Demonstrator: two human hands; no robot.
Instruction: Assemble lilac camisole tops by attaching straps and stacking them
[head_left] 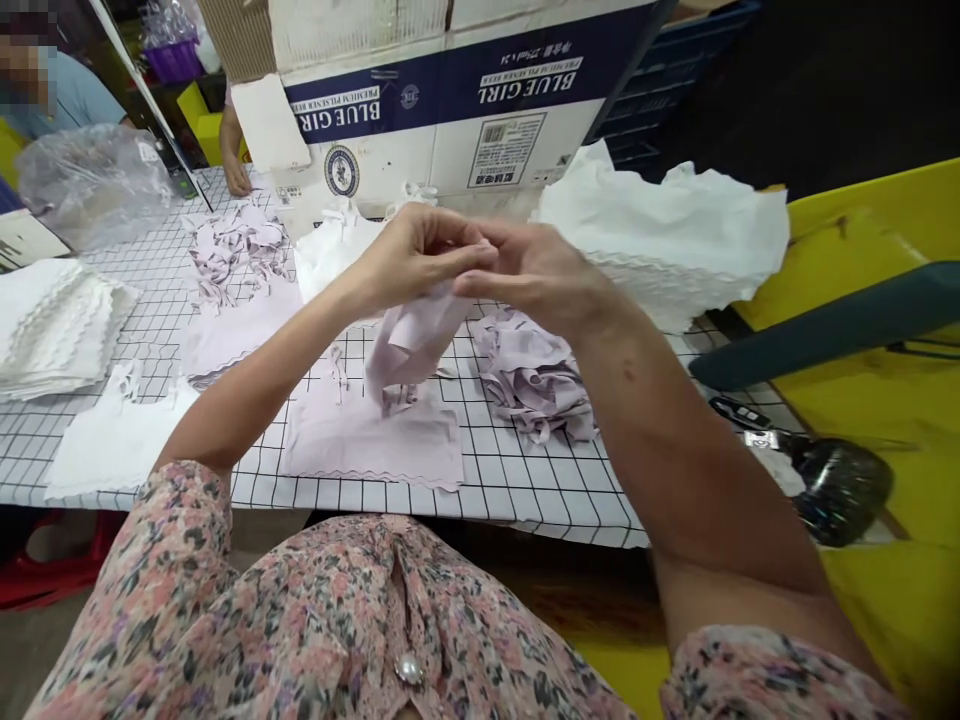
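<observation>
My left hand and my right hand meet at the middle of the view, above the table. Both are closed, fingertips pinching the top of a pale lilac fabric piece that hangs below them. The exact spot where they grip it is partly hidden by the fingers. Under the hanging cloth lies a flat lilac garment piece with a wavy hem. To its right is a crumpled heap of lilac fabric strips.
A large beer carton stands behind my hands. White garments are stacked right and left on the checked tablecloth. More lilac strips lie back left, near a co-worker's hand. A dark green bar juts in at right.
</observation>
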